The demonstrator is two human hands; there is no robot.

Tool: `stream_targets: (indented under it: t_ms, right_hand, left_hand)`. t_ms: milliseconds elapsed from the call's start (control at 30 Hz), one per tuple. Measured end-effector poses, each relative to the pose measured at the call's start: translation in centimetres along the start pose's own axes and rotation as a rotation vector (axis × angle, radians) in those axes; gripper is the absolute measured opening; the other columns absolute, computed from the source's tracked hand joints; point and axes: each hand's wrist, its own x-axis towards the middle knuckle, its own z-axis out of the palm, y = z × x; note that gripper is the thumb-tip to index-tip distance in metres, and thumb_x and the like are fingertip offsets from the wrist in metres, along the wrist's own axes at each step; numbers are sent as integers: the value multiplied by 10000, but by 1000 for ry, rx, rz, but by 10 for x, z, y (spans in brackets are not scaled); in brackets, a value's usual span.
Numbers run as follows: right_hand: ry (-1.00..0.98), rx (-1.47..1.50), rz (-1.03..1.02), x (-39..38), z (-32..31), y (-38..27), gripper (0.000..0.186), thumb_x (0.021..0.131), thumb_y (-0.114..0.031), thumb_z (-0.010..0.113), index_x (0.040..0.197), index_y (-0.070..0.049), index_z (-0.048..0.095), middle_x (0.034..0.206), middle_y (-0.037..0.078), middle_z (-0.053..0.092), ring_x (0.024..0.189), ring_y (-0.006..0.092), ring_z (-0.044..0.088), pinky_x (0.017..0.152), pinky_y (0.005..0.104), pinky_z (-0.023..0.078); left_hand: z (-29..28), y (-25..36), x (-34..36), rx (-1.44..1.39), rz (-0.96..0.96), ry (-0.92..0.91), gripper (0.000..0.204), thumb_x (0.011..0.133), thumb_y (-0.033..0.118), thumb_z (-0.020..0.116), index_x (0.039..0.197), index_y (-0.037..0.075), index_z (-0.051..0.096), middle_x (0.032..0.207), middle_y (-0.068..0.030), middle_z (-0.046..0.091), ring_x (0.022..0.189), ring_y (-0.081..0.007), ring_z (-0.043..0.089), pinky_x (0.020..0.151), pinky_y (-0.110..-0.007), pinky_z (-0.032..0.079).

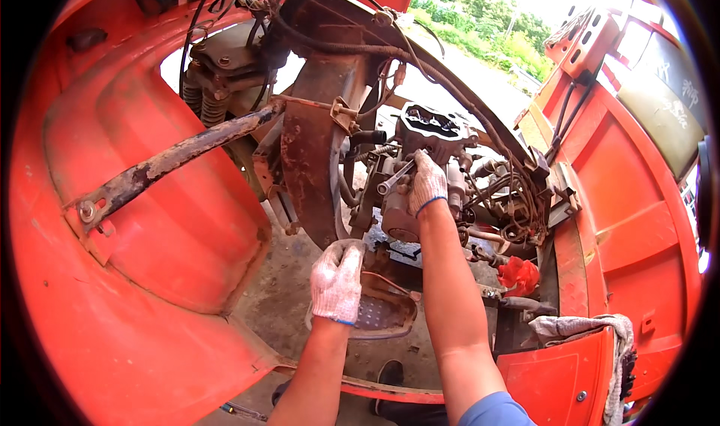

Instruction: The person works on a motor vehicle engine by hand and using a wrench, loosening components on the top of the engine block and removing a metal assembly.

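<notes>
My right hand [426, 180], in a pale knitted glove, is closed on a silver wrench [392, 180] held against the engine [442, 137]. The engine's top opening is uncovered and dark inside. My left hand [336, 282], also gloved, is lower down, its fingers curled together just below the bottom of a rusty frame beam [313, 186]; what they hold, if anything, I cannot make out. Beneath that hand lies a shallow pan [386, 317] with a dotted surface, partly hidden by it.
Red body panels [142, 261] surround the work, with a scuffed strut [172, 156] at left. Hoses and cables [457, 81] run above the engine. At lower right are a red rag [517, 274] and a grey cloth [581, 326] draped over a red panel. My shoe shows below.
</notes>
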Motion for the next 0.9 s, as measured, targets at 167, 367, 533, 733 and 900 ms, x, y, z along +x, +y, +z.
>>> stream_targets:
  t_ms: [167,367,533,733,900]
  right_hand:
    - [204,118,-2,9,39,7,314,986,-312,574,1095,-28,649,942,138,707,734,247,671,601,406,580]
    - [277,357,38,27,68,-3,410,977,-231,509,1266,58,525,1162,241,670,976,364,737,709,511,645]
    - [280,-110,-170,56,3,23,358,996,-299,523,1147,4,640,991,174,720,924,356,729,709,470,605]
    - [-164,-435,147,7,-51,-67,151,1054,-283,610,944,-180,614,655,-4,588,417,128,434,342,294,328]
    - [-197,-890,-41,8,-92,-122,382,1025,-359,664,1314,-110,681,979,20,684,810,108,629,659,313,543]
  left_hand:
    - [-2,0,2,6,8,-5,191,1022,154,652,1067,-6,744,953,-33,726,838,-109,653,767,-282,535]
    - [-7,3,6,10,0,6,197,1021,162,650,1050,-6,748,945,-42,729,829,-119,655,764,-288,531]
    - [2,0,2,-1,-61,-45,198,1019,169,651,1057,2,750,949,-46,733,827,-124,662,757,-290,533]
    - [-17,6,15,-57,-37,-13,196,1024,173,643,1054,12,751,943,-40,738,831,-121,671,758,-281,537]
    - [-2,6,18,-53,-127,-63,195,1026,170,639,1064,18,754,955,-31,742,830,-120,675,765,-288,541]
